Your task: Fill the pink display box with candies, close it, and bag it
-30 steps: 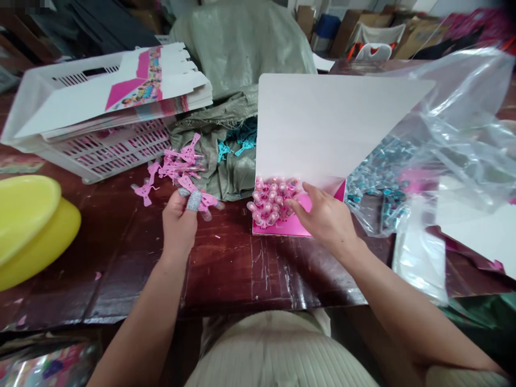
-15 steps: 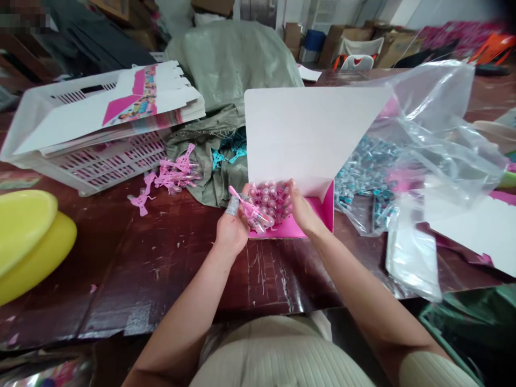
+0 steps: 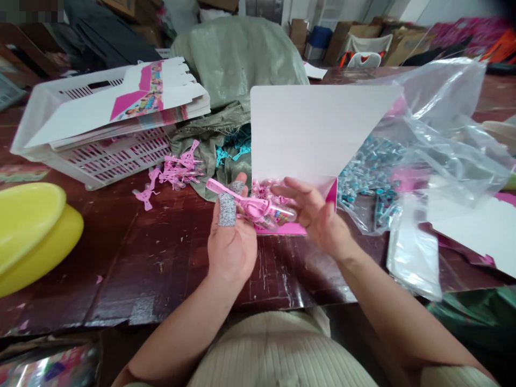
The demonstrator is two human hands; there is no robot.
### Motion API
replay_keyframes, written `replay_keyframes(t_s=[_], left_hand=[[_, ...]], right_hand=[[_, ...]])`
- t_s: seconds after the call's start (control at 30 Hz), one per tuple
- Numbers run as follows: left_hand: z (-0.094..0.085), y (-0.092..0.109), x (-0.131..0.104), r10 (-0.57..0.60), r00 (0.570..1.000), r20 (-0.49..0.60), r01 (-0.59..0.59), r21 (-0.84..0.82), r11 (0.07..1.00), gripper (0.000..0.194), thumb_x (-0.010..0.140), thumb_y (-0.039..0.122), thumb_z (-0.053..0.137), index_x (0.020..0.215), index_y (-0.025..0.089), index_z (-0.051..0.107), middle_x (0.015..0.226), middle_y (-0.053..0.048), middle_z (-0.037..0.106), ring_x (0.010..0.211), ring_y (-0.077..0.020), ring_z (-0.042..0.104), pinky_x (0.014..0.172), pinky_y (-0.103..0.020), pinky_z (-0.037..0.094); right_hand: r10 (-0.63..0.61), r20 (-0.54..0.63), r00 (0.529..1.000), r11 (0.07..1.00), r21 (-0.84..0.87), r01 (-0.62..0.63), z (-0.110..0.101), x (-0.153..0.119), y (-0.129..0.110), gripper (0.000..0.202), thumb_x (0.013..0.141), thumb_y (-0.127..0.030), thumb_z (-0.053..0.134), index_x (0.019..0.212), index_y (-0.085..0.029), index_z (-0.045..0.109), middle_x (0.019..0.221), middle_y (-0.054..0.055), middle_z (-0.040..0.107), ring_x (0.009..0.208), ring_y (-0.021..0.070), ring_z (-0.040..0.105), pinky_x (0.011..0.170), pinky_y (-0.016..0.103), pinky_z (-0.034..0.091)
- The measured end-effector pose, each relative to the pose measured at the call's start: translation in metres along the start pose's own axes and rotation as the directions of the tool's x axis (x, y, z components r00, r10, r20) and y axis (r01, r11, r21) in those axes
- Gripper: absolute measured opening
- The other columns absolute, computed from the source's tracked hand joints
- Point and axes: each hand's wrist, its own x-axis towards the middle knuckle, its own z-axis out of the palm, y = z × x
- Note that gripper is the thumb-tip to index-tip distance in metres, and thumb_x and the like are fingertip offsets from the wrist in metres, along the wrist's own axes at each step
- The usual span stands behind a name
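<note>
An open box with a white raised lid and pink inside stands in front of me, several pink toys with clear tubes in it. My left hand, grey tape round a finger, holds pink toys with clear tubes over the box's near edge. Beside their tube ends is my right hand, fingers spread and slightly blurred, with nothing visibly gripped. More pink toys lie on the table to the left.
A white basket carries flat printed cartons. Yellow bowls stand at the left. Teal pieces rest on green cloth. At the right are a clear plastic bag, teal tubes and small clear bags.
Both hands have come back from the box toward me. My left hand has lifted its pink toys, and my right hand has left the toys in the box and spread its fingers.
</note>
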Motion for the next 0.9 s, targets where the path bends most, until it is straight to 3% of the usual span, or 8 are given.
replay_keyframes(t_s=[0.13,0.27,0.33,0.4,0.53,0.63,0.8,0.9], left_hand=[[0.006,-0.023,-0.020,0.005,0.987,0.161,-0.031,0.160,0.987,0.038,0.100,0.049,0.057,0.136,0.038,0.061,0.146,0.001,0.060,0.138,-0.0244,0.054,0.118,-0.044,0.046],[-0.030,-0.029,0.001,0.307,0.894,0.327,-0.442,0.517,0.733,0.047,0.102,0.040,0.057,0.148,0.036,0.047,0.157,-0.002,0.048,0.149,-0.0244,0.040,0.127,-0.044,0.031],[-0.052,-0.028,0.018,0.364,0.803,0.473,-0.596,0.661,0.456,0.050,0.102,0.034,0.056,0.151,0.031,0.044,0.160,-0.005,0.043,0.153,-0.0252,0.032,0.128,-0.046,0.025],[-0.068,-0.030,0.031,0.264,0.734,0.626,-0.677,0.705,0.209,0.046,0.103,0.030,0.053,0.149,0.028,0.047,0.157,-0.007,0.048,0.153,-0.0256,0.031,0.128,-0.050,0.023],[-0.075,-0.045,0.037,0.082,0.636,0.767,-0.766,0.641,-0.051,0.028,0.104,0.028,0.050,0.128,0.029,0.065,0.149,-0.002,0.058,0.151,-0.0250,0.036,0.127,-0.057,0.008],[-0.072,-0.052,0.034,0.044,0.622,0.782,-0.776,0.623,-0.102,0.021,0.104,0.028,0.051,0.113,0.028,0.070,0.147,-0.001,0.060,0.150,-0.0235,0.039,0.127,-0.055,0.000],[-0.069,-0.050,0.033,0.043,0.630,0.775,-0.773,0.632,-0.057,0.019,0.104,0.029,0.051,0.098,0.025,0.068,0.146,-0.001,0.061,0.148,-0.0221,0.043,0.127,-0.054,-0.001],[-0.070,-0.049,0.033,0.062,0.653,0.754,-0.756,0.654,0.017,0.017,0.103,0.028,0.051,0.105,0.025,0.067,0.148,-0.003,0.059,0.149,-0.0229,0.040,0.127,-0.055,0.002]], right_hand=[[-0.089,-0.170,0.981,0.995,-0.056,0.081,0.023,-0.009,-0.002,0.060,0.083,-0.060,0.075,0.133,-0.030,0.060,0.124,0.007,0.071,0.100,0.0227,0.073,0.086,0.042,0.063],[-0.148,-0.193,0.970,0.915,-0.400,0.060,-0.023,-0.019,-0.034,0.033,0.085,-0.043,0.078,0.115,-0.029,0.071,0.108,0.005,0.075,0.097,0.0237,0.073,0.085,0.043,0.062],[-0.053,-0.067,0.996,0.790,-0.614,0.001,-0.052,-0.022,-0.044,0.036,0.084,-0.044,0.079,0.115,-0.027,0.072,0.112,0.006,0.075,0.098,0.0247,0.073,0.085,0.041,0.061],[0.115,0.013,0.993,0.603,-0.796,-0.059,-0.067,-0.024,-0.040,0.038,0.085,-0.047,0.076,0.115,-0.024,0.071,0.110,0.007,0.077,0.094,0.0245,0.074,0.081,0.037,0.060],[0.330,0.043,0.943,0.159,-0.987,-0.011,-0.059,-0.016,-0.007,0.039,0.094,-0.046,0.066,0.123,-0.021,0.066,0.106,0.009,0.078,0.091,0.0265,0.075,0.073,0.032,0.054],[0.425,0.096,0.900,0.030,-0.995,0.092,-0.050,-0.005,0.005,0.037,0.097,-0.047,0.061,0.125,-0.023,0.066,0.101,0.009,0.079,0.088,0.0262,0.075,0.067,0.029,0.049],[0.534,0.236,0.812,0.090,-0.971,0.223,-0.044,0.016,-0.004,0.024,0.095,-0.046,0.065,0.102,-0.024,0.071,0.092,0.004,0.078,0.084,0.0238,0.074,0.063,0.028,0.044],[0.549,0.191,0.814,0.026,-0.977,0.211,-0.034,0.024,-0.004,0.027,0.094,-0.042,0.066,0.101,-0.017,0.070,0.091,0.011,0.078,0.083,0.0276,0.074,0.062,0.031,0.043]])
